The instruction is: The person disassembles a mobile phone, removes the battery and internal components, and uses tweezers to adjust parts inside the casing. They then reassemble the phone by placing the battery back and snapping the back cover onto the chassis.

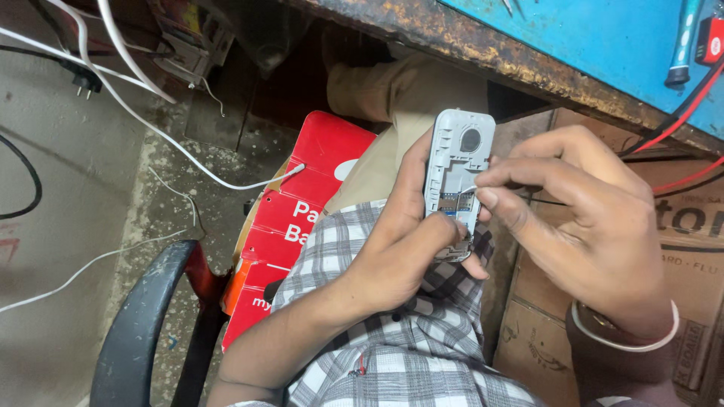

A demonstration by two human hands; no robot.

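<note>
Grey plastic phone back shell (458,162), battery bay exposed, sits centre frame. Your left hand (403,256) grips its lower edges; your right hand (581,218) pinches a thin white sliver (469,188) at its card slot. Judged light, rigid, fragile inside: hold the rims.

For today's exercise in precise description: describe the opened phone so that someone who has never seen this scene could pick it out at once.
Below the rusty edge of the blue workbench, over the person's lap, the left hand grips a phone. It is the pale grey slab with its back cover off, unlike the red box beside it.
</note>
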